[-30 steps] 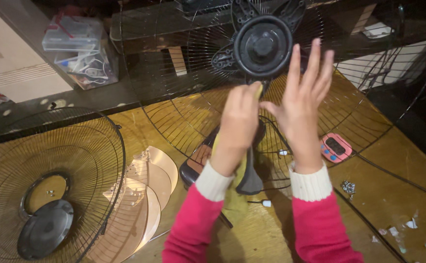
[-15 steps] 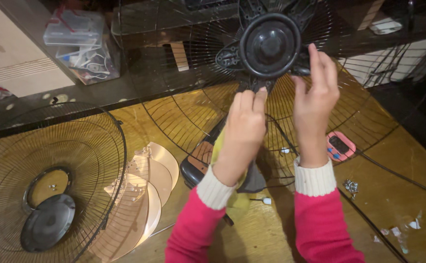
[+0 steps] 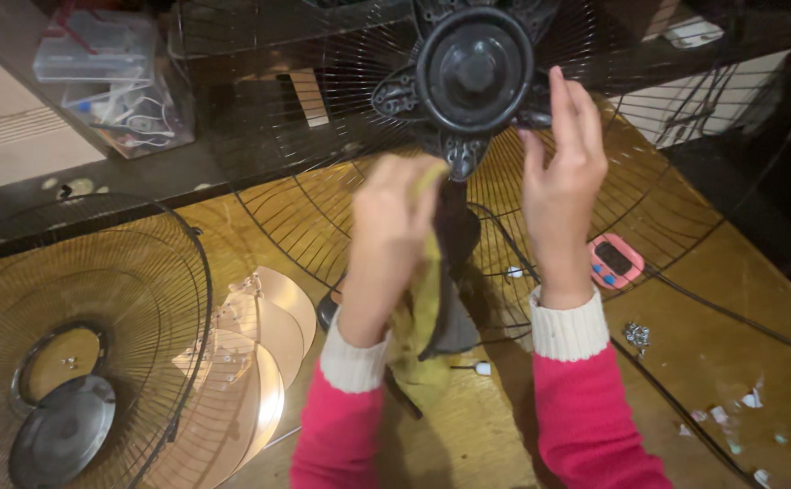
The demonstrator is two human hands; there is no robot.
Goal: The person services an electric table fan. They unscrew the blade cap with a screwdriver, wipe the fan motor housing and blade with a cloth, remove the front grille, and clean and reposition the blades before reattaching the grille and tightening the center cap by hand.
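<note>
Motor hub (image 3: pixel 474 68) of a black fan, round and upright, at top centre, standing over the rear grille (image 3: pixel 595 217) that fans out behind and below it across the yellowish table (image 3: pixel 739 362). Left hand (image 3: pixel 394 210) just below and left of the hub, fingers curled shut around a yellow-green cloth (image 3: pixel 421 317); top of the cloth close under the hub's lower edge, touching or not cannot be told; rest of the cloth hanging down along the left wrist, over the dark fan neck (image 3: pixel 457 226). Right hand (image 3: pixel 565 172) against the hub's right side, fingers straight and loosely spread, fingertips (image 3: pixel 560 86) touching or nearly touching the hub's rim, nothing clasped in it; whether the thumb grips the back cannot be told. Both arms in pink sleeves with cream cuffs. Pink timer (image 3: pixel 614 260) right of and below the hub, lying on the table behind the grille wires. Small cluster of metal screws (image 3: pixel 637 335) further down to the right, with paper scraps (image 3: pixel 753 398) beyond. Front grille (image 3: pixel 70 299) far left of the hub, lying flat, a round dark cap (image 3: pixel 61 435) on it. Translucent blade (image 3: pixel 246 362) between that grille and the left arm. Clear plastic box (image 3: pixel 97 41) of small parts up left of the hub, on a dark shelf.
</note>
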